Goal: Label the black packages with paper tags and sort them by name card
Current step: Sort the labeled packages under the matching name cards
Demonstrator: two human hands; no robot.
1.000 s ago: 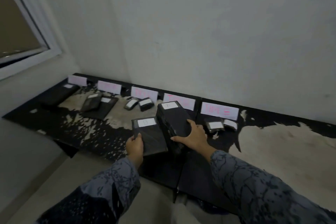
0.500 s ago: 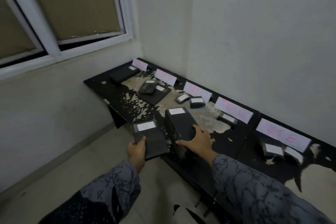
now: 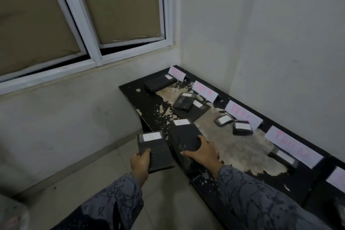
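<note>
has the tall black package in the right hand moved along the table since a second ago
Yes: the tall black package shifted left, from the fourth pink-lettered name card toward the second.

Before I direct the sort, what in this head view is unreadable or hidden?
- Tag on the flat package in the left hand: the mark is too faint to read.
- Tag on the thick package under the right hand: too small.
- Farthest name card: pink writing washed out.
- Nearest name card: cut off by the right edge.
- Card above the half-hidden package: blurred.
</note>
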